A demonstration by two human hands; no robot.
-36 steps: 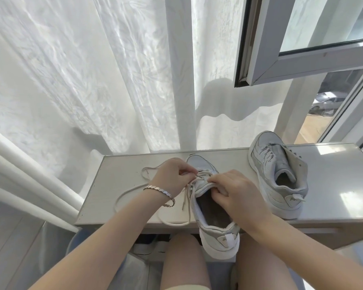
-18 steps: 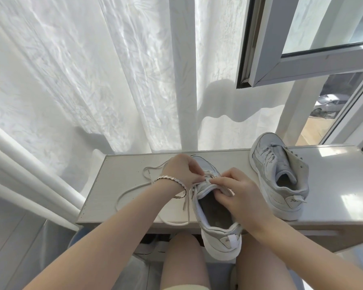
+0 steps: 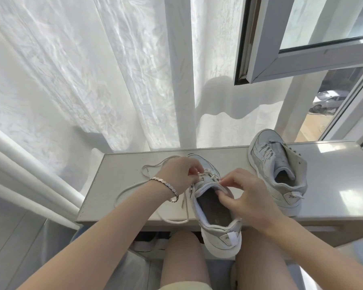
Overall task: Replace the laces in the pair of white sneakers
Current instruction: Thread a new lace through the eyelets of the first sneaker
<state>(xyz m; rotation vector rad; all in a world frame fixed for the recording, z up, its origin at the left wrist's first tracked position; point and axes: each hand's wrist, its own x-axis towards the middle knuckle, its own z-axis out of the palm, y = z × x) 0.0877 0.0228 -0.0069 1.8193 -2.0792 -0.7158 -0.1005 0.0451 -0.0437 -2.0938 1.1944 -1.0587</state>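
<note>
Right hand [image 3: 249, 198] edged back — left hand [image 3: 179, 174] pinches lace [image 3: 175, 221].

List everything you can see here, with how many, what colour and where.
Near sneaker: one, white, table's front edge, heel overhanging.
Far sneaker: one, white, laced, table's right rear.
Lace: one, white, looped on table left of near sneaker.
Table: one, pale grey, at window.
Curtain: one, white, behind table.
Window frame: one, white, upper right, open.
Bracelet: one, silver, left wrist.
Left hand: pinches lace at near sneaker's eyelets.
Right hand: pinches near sneaker's tongue.
</note>
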